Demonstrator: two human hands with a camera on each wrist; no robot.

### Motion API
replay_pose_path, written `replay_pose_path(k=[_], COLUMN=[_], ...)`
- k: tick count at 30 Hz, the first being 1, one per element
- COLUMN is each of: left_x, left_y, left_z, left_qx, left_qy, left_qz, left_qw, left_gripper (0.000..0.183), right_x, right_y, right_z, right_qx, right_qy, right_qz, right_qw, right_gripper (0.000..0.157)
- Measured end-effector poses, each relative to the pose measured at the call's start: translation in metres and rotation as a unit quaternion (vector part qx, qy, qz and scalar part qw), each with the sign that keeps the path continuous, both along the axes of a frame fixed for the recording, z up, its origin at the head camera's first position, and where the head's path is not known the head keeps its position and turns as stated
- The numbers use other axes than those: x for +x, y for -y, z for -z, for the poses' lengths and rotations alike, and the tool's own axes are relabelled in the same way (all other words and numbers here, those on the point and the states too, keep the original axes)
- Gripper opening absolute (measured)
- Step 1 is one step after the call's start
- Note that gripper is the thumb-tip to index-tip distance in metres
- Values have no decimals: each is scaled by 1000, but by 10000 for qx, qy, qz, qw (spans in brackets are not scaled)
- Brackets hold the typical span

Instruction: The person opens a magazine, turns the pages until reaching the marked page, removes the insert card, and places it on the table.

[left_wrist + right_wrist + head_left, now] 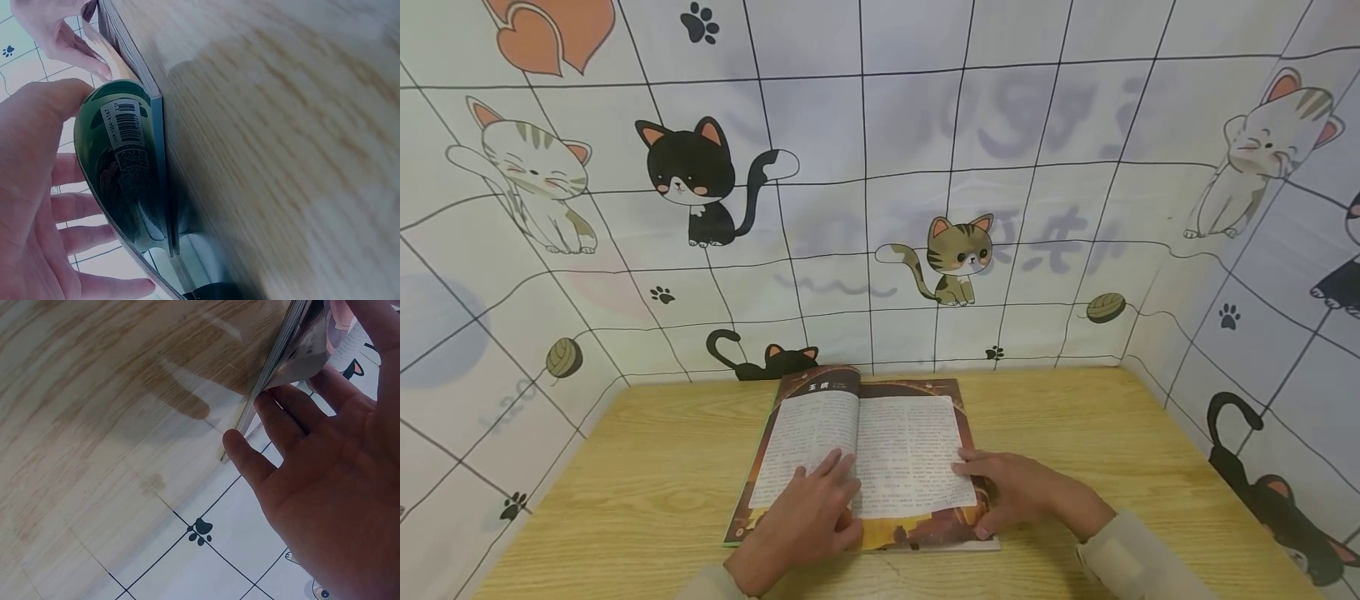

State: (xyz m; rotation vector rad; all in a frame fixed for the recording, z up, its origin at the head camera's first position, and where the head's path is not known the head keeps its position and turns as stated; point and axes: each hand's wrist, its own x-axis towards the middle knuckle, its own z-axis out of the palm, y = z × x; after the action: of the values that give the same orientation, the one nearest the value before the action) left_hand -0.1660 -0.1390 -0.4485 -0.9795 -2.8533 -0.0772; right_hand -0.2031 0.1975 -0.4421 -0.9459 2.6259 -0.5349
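An open magazine [910, 450] with printed text on both pages lies on the wooden table. My left hand [808, 512] rests across the lower part of its left page, fingertips close to the spine. At the magazine's right margin is my right hand [1018, 492], fingers touching the page edge and thumb by the lower corner. In the left wrist view, the green back cover [128, 169] with a barcode bows up beside the left hand's spread fingers. The right wrist view has the right hand's fingers [278, 422] fairly straight against the magazine's edge, beside a curled page [306, 369].
The light wooden table [647, 467] extends to both sides of the magazine. A white grid-patterned backdrop [820, 250] with cartoon cats, paw prints and yarn balls stands behind it and along the left and right sides. The magazine's top reaches close to the table's back edge.
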Motion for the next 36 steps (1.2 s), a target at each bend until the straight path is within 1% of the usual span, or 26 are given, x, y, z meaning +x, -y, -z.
replay_pose_path(k=[2,5,7,10,13,18,22,27,31,36], left_x=[1,2,2,3,3,4,3,1,1,1], left_y=[0,0,-1,-2,-3,-3,-2,-2,-2,-2], left_z=[0,0,0,-1,-3,-3,-1,0,1,1], left_qx=[38,77,39,-92,-230,-253,-189,-119,-184,-252], left_qy=[9,40,54,40,-22,-112,-189,-190,-326,-644], left_qz=[-7,-45,-78,-98,-72,-22,-14,13,69,230], left_qw=[10000,10000,9999,9999,9997,9996,9996,9997,9993,9973], left_gripper=[38,60,70,78,80,74,65,55,57,67], right_x=[0,0,1,2,3,3,3,4,3,1], right_y=[1,1,2,3,4,5,6,6,4,3], right_z=[0,1,0,-1,-2,-4,-4,-4,-1,1], right_qx=[-10,-15,-14,-13,-31,-42,-82,-102,-112,-188], right_qy=[27,16,2,32,67,67,77,36,-21,-102], right_qz=[72,129,161,214,225,203,225,270,267,247], right_qw=[10000,9999,9999,9998,9997,9998,9997,9996,9996,9995], right_gripper=[89,86,85,85,85,81,79,77,74,74])
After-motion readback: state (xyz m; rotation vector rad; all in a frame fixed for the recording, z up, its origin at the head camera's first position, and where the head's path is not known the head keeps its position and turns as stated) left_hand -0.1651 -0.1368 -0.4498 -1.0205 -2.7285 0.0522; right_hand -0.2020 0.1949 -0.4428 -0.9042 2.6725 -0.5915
